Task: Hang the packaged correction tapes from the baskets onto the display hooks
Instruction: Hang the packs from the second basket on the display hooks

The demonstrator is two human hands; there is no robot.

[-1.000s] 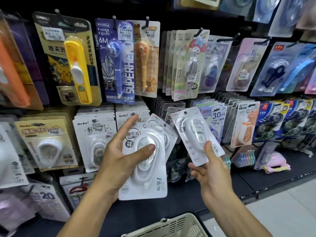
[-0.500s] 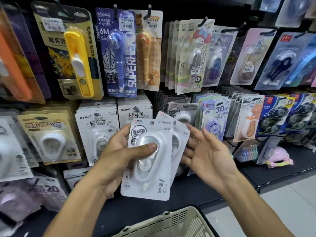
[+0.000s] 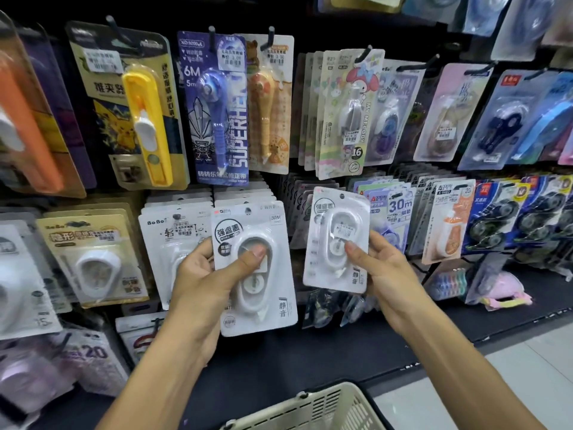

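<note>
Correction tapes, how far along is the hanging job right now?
Done: hooks already carry stacked white packs. In hand: the left hand grips one white pack, the right hand another, neither hooked yet. Left: hang both; the basket's contents are out of view.

Two white carded correction tapes were held upright before the hooks: a larger pack point(image 3: 255, 274) left, a smaller pack point(image 3: 336, 243) right.
</note>
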